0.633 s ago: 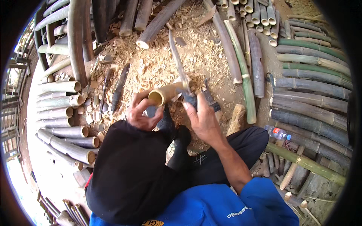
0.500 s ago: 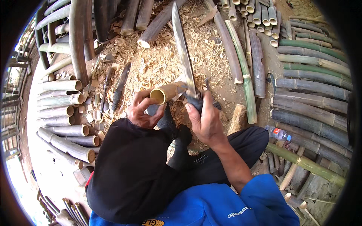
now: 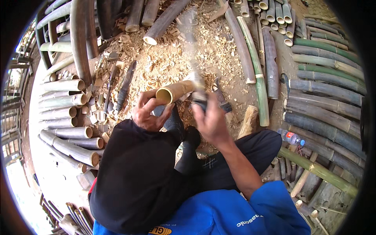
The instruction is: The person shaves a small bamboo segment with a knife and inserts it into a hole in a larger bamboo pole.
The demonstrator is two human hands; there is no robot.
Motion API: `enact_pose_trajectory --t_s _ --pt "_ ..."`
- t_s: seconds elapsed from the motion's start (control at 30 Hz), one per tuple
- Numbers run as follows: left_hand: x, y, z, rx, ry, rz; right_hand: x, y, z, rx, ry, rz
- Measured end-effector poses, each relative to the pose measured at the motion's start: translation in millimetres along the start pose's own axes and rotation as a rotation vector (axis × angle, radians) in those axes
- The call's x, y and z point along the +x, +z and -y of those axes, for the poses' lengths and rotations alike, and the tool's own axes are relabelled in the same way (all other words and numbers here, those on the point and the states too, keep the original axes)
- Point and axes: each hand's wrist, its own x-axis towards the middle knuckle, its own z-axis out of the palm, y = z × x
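My left hand (image 3: 148,113) grips the open near end of a pale, peeled bamboo tube (image 3: 179,91). The tube points away to the right, above my feet. My right hand (image 3: 211,122) is closed round the dark handle of a machete (image 3: 199,102). Its long blade is smeared by motion and rises away from me across the tube's far end. Whether the blade touches the tube cannot be made out.
Shavings (image 3: 156,62) cover the ground ahead. Two long dark blades (image 3: 125,88) lie at left, near stacked bamboo pieces (image 3: 64,113). Bamboo poles (image 3: 325,94) line the right side. A plastic bottle (image 3: 290,137) lies beside my right knee, near a frayed bamboo stump (image 3: 248,119).
The machete blade was sharp to the eye and is now blurred, swung with a turn of my right hand. My left hand and the tube stay almost in place.
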Motion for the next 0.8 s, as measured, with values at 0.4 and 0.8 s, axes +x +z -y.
enact_pose_trajectory --t_s 0.4,0.8 --pt "11 -8 6 0.003 0.023 0.020 6 0 20 0.018 0.007 0.013" --pt "2 -14 25 -0.024 -0.011 0.060 27 13 6 0.001 0.090 0.141"
